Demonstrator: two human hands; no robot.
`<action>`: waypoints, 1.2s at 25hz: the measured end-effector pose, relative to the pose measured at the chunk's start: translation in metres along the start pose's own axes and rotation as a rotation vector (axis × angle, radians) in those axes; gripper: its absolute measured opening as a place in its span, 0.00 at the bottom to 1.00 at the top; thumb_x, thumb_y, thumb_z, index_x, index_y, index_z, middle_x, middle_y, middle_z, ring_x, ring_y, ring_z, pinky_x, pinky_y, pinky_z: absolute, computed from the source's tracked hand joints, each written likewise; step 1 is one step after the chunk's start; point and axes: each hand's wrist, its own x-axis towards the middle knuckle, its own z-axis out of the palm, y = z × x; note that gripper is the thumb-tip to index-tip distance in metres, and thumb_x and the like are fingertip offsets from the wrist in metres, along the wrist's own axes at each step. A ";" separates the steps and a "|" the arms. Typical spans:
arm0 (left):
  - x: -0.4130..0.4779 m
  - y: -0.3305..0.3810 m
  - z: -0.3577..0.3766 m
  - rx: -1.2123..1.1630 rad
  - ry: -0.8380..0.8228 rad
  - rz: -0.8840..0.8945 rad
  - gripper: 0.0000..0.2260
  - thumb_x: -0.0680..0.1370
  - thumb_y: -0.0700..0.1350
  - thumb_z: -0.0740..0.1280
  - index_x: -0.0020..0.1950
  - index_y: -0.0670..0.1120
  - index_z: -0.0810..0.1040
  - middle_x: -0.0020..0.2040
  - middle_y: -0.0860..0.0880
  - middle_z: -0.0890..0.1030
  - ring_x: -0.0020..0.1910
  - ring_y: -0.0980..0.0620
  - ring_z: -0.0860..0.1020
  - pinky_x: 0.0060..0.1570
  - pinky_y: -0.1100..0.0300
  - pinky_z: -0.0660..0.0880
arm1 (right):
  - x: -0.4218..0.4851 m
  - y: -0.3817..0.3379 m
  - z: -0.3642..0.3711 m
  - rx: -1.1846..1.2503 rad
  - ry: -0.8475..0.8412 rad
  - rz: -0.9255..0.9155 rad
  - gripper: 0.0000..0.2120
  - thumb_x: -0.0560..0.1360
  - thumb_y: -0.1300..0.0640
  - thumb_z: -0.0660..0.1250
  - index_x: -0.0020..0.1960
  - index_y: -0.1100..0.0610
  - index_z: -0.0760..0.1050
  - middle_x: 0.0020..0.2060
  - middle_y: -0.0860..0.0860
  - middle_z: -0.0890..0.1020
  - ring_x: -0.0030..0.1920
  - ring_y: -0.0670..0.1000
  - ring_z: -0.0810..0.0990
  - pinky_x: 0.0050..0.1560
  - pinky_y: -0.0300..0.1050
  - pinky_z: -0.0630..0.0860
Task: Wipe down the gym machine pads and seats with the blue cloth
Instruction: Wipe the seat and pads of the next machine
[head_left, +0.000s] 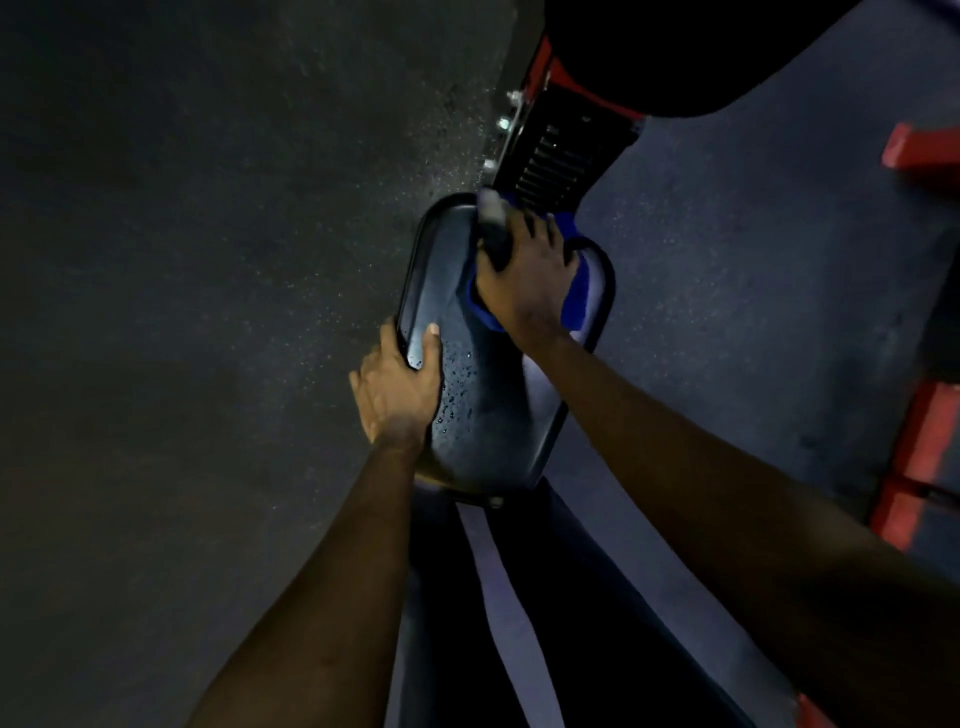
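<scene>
A black seat pad (483, 415) of the gym machine sits in the centre, with water droplets on its near half. My left hand (397, 387) grips the pad's left edge, thumb on top and fingers round the side. On the far half lies the blue cloth (575, 301), and my right hand (524, 280) presses on it with its fingers spread. A dark stub with a pale tip (491, 218) stands at the thumb side of that hand; what it is I cannot tell.
Beyond the seat rises the machine's red and black frame (556, 156), with bolts on its left side. Red frame bars (914, 457) lie on the floor at the right. Dark speckled rubber floor (208, 260) spreads to the left. My legs are below the seat.
</scene>
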 end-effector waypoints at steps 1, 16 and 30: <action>0.001 -0.001 0.000 -0.010 -0.008 -0.002 0.33 0.81 0.68 0.53 0.78 0.47 0.64 0.68 0.38 0.78 0.68 0.39 0.74 0.73 0.43 0.60 | -0.002 -0.013 0.005 -0.033 -0.016 -0.103 0.30 0.76 0.41 0.64 0.76 0.49 0.67 0.76 0.50 0.69 0.78 0.57 0.62 0.72 0.66 0.60; 0.006 -0.007 0.001 -0.019 -0.052 -0.015 0.36 0.80 0.71 0.51 0.78 0.47 0.64 0.70 0.39 0.76 0.71 0.39 0.71 0.73 0.42 0.58 | -0.021 0.061 -0.013 0.048 0.059 -0.023 0.33 0.76 0.37 0.60 0.76 0.53 0.68 0.74 0.53 0.72 0.76 0.56 0.66 0.73 0.63 0.65; 0.004 -0.004 0.005 -0.031 -0.053 -0.026 0.36 0.80 0.71 0.52 0.79 0.47 0.63 0.71 0.39 0.75 0.73 0.39 0.69 0.76 0.39 0.56 | -0.064 0.088 -0.006 0.386 0.090 0.296 0.34 0.77 0.42 0.63 0.79 0.53 0.63 0.76 0.55 0.69 0.73 0.58 0.70 0.71 0.56 0.70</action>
